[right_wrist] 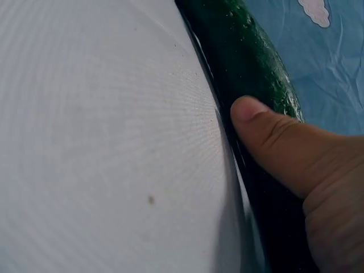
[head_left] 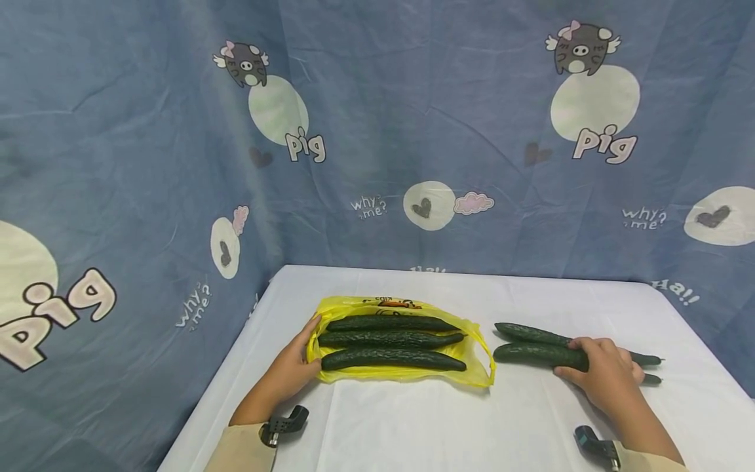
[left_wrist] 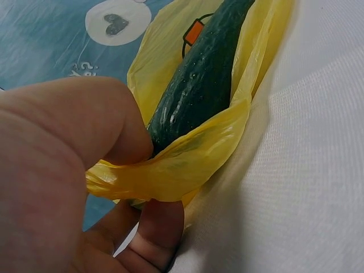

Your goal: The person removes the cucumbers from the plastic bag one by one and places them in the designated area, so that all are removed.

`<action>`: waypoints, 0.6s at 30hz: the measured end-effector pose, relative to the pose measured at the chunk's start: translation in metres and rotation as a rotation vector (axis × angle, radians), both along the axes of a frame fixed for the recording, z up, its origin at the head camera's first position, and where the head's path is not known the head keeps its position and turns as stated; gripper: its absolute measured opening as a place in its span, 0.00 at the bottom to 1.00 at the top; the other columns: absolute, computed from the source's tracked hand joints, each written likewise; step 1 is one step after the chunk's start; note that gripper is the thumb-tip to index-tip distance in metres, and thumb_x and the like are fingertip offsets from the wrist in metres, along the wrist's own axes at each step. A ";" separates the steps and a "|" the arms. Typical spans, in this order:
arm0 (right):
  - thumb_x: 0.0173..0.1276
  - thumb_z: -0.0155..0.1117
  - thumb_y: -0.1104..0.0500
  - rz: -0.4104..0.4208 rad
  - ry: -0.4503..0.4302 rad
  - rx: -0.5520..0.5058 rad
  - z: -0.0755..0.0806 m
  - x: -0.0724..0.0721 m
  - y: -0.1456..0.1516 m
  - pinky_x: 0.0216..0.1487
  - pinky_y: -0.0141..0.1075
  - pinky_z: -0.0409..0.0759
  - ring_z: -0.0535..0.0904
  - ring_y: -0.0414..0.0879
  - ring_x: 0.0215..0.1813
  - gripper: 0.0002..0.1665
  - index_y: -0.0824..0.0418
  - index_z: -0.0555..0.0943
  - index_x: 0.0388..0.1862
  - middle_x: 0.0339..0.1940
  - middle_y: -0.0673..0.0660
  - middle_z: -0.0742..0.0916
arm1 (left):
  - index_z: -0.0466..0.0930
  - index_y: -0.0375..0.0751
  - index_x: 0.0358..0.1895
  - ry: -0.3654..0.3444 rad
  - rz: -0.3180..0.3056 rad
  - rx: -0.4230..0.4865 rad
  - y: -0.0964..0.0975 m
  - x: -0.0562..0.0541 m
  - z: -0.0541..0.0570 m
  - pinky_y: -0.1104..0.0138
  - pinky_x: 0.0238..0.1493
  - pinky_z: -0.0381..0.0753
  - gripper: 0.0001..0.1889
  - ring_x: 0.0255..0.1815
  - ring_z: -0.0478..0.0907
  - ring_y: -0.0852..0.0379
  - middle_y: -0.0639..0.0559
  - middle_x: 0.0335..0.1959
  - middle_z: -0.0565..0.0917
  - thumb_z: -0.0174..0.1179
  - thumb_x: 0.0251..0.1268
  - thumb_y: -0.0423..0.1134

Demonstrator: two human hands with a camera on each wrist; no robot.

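A yellow plastic bag (head_left: 407, 375) lies on its side, with three dark green cucumbers (head_left: 392, 358) side by side in it. At the bag's left end, my left hand (head_left: 293, 367) pinches the thin plastic between thumb and fingers; the left wrist view shows the folded yellow edge (left_wrist: 187, 159) there, close to a cucumber (left_wrist: 193, 85). To the right of the bag lie two more cucumbers. My right hand (head_left: 607, 373) grips the nearer one (head_left: 537, 354) around its middle, thumb on the near side (right_wrist: 250, 111). The farther one (head_left: 527, 333) lies just behind, partly hidden by the fingers.
A white cloth covers the table (head_left: 413, 426). Behind and to the left hangs a blue printed curtain (head_left: 377, 131). The bag's handle loop (head_left: 491, 367) reaches close to the left ends of the two cucumbers outside it.
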State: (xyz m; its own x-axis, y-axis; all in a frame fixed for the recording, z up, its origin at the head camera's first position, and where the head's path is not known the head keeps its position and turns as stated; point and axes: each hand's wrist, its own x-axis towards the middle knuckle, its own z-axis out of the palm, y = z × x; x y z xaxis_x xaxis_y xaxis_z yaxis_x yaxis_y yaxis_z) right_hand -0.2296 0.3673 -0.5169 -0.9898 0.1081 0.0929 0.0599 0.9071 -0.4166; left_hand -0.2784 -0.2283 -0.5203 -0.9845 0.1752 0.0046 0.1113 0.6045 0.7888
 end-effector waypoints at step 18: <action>0.77 0.52 0.30 -0.001 0.113 -0.023 0.017 0.006 -0.022 0.54 0.75 0.54 0.60 0.83 0.64 0.42 0.61 0.74 0.71 0.68 0.77 0.70 | 0.46 0.67 0.86 -0.003 0.007 -0.002 0.001 0.003 0.002 0.41 0.81 0.55 0.51 0.87 0.44 0.44 0.54 0.88 0.47 0.58 0.63 0.30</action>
